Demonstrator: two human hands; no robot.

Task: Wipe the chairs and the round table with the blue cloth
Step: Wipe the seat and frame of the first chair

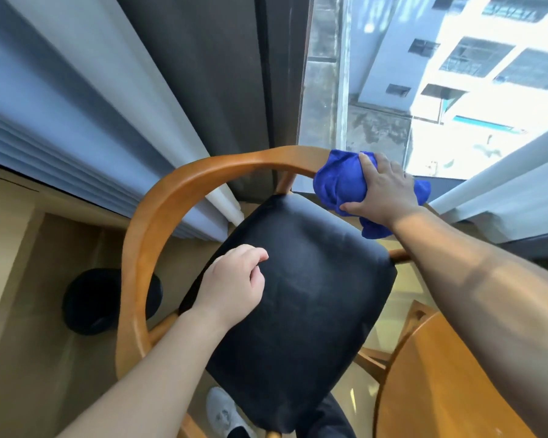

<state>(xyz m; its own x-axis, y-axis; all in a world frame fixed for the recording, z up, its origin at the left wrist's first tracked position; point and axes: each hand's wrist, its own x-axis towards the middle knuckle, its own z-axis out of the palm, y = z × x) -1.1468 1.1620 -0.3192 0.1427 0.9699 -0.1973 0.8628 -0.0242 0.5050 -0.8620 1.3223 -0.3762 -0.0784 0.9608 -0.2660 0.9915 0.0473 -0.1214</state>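
Two hands show, but only the right hand (383, 188) has the blue cloth (339, 181). Its fingers and thumb curl round the cloth and clamp it onto the far right end of the chair's curved wooden rail (178, 197). From the cloth the rail's long run bends away leftward, then back toward the person, so the next stroke probably goes left along it. The left hand (231, 286) is inside the rail's curve over the black seat (314, 295), loosely curled, holding nothing, nearer the rail's left side. The round table (450, 390) lies outside the rail's open side.
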